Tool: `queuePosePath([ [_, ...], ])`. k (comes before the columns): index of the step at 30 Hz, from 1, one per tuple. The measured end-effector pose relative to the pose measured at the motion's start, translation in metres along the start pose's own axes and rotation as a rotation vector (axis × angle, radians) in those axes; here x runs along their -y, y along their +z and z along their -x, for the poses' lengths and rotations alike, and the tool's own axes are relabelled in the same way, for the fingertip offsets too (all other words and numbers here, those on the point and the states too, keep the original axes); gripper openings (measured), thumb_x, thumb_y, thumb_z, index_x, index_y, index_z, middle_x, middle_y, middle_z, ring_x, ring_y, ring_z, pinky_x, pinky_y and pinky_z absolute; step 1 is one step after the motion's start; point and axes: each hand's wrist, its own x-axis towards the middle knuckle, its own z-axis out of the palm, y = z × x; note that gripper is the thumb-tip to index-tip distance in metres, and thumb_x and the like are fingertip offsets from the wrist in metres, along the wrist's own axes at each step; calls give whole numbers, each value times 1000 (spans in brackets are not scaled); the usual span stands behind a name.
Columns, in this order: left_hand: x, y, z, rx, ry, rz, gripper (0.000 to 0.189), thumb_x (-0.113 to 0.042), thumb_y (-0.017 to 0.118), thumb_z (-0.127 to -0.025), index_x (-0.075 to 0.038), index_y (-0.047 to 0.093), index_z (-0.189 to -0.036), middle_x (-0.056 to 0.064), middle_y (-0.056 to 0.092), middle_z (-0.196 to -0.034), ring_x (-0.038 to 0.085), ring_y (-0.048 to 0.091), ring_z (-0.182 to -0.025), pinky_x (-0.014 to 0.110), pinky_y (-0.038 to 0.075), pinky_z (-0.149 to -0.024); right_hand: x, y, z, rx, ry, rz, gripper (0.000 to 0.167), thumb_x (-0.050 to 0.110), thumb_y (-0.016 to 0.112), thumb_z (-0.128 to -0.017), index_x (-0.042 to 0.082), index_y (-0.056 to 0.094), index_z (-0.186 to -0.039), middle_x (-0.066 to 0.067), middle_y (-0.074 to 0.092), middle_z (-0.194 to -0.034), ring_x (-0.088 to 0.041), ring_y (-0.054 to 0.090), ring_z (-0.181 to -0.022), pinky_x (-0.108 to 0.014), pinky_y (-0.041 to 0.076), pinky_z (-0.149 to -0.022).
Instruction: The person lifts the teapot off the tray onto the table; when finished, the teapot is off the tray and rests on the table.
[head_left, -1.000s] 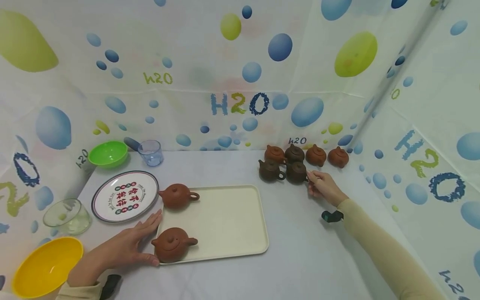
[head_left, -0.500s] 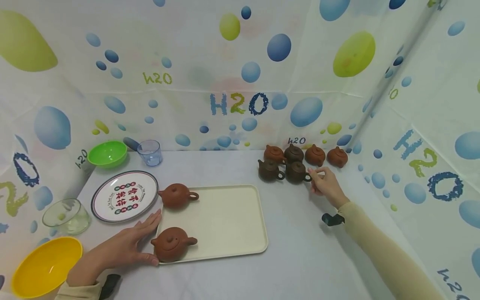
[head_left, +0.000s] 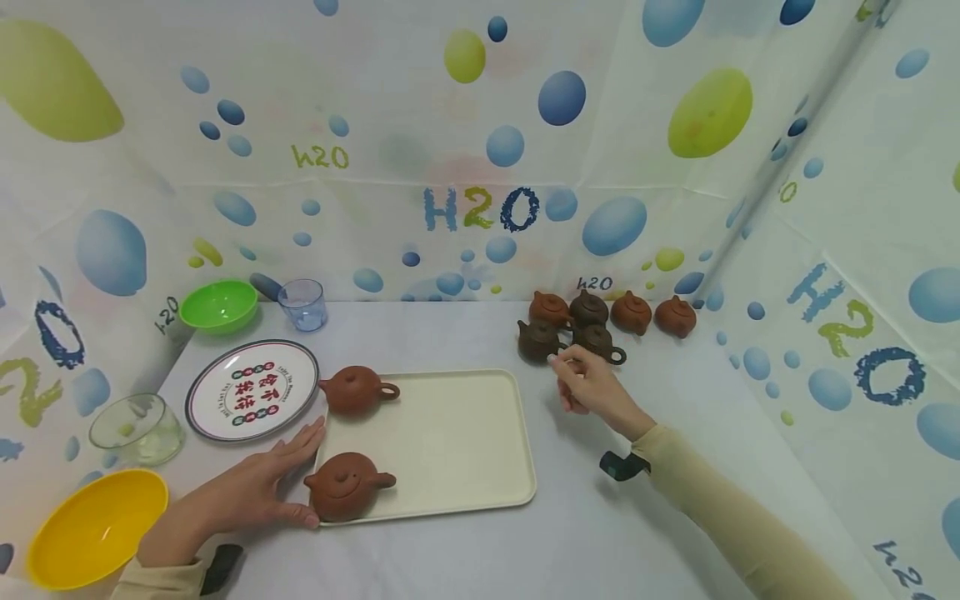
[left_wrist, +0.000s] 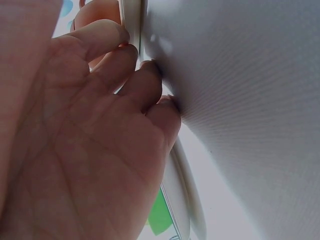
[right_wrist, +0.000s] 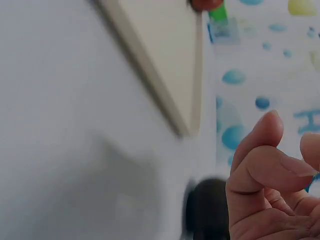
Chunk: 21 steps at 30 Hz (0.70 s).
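My left hand [head_left: 258, 492] lies along the left edge of a cream tray [head_left: 457, 442], fingers stretched out and thumb at its front corner. Two reddish-brown clay teapots stand on the tray's left side, a rear teapot [head_left: 355, 392] and a front teapot [head_left: 345, 487]. My right hand [head_left: 600, 392] is at the handle side of a dark brown teapot [head_left: 537, 340], overlapping the handle in the head view. Its fingers are loosely bent, with a gap between thumb and fingers in the right wrist view. Another dark teapot [head_left: 594, 338] stands just behind this hand, partly covered.
More small teapots line the back right, including a reddish one [head_left: 675, 316]. On the left are a lettered plate [head_left: 197, 404], a green bowl [head_left: 219, 307], a blue-tinted glass [head_left: 303, 308], a clear glass bowl [head_left: 138, 433] and a yellow bowl [head_left: 97, 529].
My right hand has let go of the right dark teapot's handle and moved left to the neighbouring dark teapot. The left hand has stayed at the tray's edge.
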Motion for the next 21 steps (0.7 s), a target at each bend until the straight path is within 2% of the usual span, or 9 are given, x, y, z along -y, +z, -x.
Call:
queuePosePath([
  [8, 1, -1, -1, 12, -17, -4, 125, -55, 92, -73, 1, 31, -166, 29, 25, -174, 62, 33, -153, 74, 28, -121, 28, 67, -3, 209, -100, -17, 40, 36, 58, -112, -2, 60, -126, -4, 61, -74, -14, 55, -53, -21, 39, -46],
  [13, 0, -1, -1, 3, -2, -20, 125, -57, 91, -73, 2, 31, -166, 31, 27, -173, 63, 36, -151, 75, 30, -120, 40, 112, -4, 360, -160, -54, 37, 31, 57, -113, -4, 63, -124, -4, 64, -74, -13, 54, -50, -21, 40, -45],
  [21, -2, 0, -1, -2, 9, -15, 125, -57, 91, -73, 1, 31, -167, 30, 27, -172, 62, 36, -152, 74, 29, -119, 46, 175, 8, 603, -120, -67, 31, 33, 61, -110, 5, 66, -124, -3, 72, -79, -12, 63, -51, -21, 43, -44],
])
